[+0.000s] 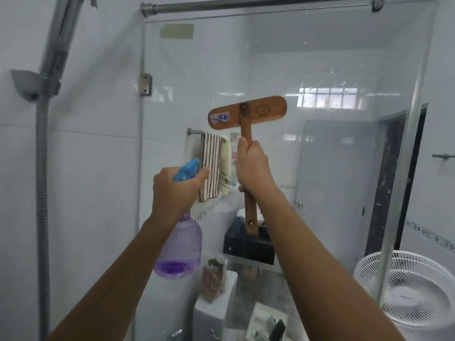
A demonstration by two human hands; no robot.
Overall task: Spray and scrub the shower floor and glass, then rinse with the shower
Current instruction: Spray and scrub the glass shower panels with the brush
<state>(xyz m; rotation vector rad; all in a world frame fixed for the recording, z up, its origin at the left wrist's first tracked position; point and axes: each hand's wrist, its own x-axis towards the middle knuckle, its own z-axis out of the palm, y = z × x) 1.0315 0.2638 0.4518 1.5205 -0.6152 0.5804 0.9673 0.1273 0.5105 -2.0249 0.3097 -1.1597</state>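
My left hand (172, 190) grips the blue trigger head of a purple spray bottle (179, 249), which holds a little purple liquid at its bottom. My right hand (251, 166) is closed around the wooden handle of a scrub brush (247, 112). Its flat oblong wooden head is held up against the shower glass (332, 148) at about chest height. The glass pane fills the middle and right of the view, with a few droplets near its upper right. The shower floor is out of sight.
A shower head on a holder (32, 84) with a metal hose (41, 193) hangs on the tiled wall at left. Behind the glass are a towel bar with striped cloths (211, 166), a toilet (214, 313), a dark box (248, 247) and a white fan (408, 294).
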